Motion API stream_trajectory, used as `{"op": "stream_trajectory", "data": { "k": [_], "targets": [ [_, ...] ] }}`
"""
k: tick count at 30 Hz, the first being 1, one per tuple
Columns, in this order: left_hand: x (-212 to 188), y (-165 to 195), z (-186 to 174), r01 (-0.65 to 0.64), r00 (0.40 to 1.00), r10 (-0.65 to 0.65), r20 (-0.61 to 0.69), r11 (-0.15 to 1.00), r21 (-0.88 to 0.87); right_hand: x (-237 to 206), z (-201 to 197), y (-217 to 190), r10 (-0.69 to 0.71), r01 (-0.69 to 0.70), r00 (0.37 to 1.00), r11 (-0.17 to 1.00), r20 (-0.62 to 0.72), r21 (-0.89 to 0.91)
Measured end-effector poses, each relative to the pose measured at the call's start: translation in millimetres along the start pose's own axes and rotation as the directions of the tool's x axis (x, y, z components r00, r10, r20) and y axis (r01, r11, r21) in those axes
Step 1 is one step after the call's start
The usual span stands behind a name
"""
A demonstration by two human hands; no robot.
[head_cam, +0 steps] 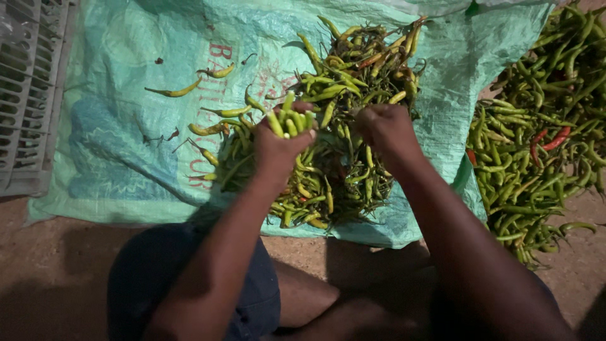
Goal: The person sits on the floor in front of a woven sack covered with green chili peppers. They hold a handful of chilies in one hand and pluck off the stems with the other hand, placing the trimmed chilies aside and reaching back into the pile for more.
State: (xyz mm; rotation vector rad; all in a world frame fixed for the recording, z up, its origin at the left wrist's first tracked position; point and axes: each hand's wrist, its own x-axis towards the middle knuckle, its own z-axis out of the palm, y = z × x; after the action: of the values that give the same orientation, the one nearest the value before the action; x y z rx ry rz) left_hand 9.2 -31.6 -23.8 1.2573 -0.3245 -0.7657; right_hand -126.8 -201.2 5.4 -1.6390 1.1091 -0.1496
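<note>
Far left, 9 to 10 o'clock: grey plastic crate (28, 95), slotted walls, lying against the sack edge, partly cut off by the frame.

Centre-left through centre: pale green woven sack (120, 145) spread flat on the dirt floor (44, 278), wrinkled. Faded reddish print runs down it near the middle, partly covered by chillies. A darker blue-green printed patch sits on its left half. Loose green chillies (177, 90) are scattered on the bare sack at 10 to 11 o'clock, apart from the main heap.

Centre, 12 o'clock: heap of chillies (353, 69) on the sack, mostly green, some yellowish, thin and curved, stems tangled. It extends down to just above the person's knees.

Left hand (278, 148): closed into a fist around a bunch of green chillies (291, 119), blunt ends sticking up out of the grip, roughly parallel. Hand is over the left side of the heap.

Right hand (386, 129): fingers curled, seen from the back, down at the heap just right of the bunch. Looks pinched on something, but I cannot tell what it holds, if anything.

Right, 2 to 4 o'clock: second pile of chillies (543, 126) off the sack edge, longer, glossier green, with a couple of red chillies (550, 140) in it.
</note>
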Motion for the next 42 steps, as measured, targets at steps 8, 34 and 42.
{"op": "stream_trajectory", "data": {
  "k": [8, 34, 42],
  "targets": [
    [4, -10, -8, 0.241, 0.971, -0.206, 0.125, 0.859, -0.452, 4, 10, 10, -0.574, 0.551, 0.814, 0.712, 0.093, -0.435],
    [15, -19, -9, 0.254, 0.95, -0.29, -0.116, 0.933, -0.253, -14, 32, 3, -0.442, 0.525, 0.761, 0.85, 0.475, -0.051],
    [4, -17, -3, 0.24, 0.971, -0.234, 0.058, 0.959, -0.149, -10, 30, 1, -0.226, 0.136, 0.929, 0.945, 0.292, 0.298]
  ]
}}
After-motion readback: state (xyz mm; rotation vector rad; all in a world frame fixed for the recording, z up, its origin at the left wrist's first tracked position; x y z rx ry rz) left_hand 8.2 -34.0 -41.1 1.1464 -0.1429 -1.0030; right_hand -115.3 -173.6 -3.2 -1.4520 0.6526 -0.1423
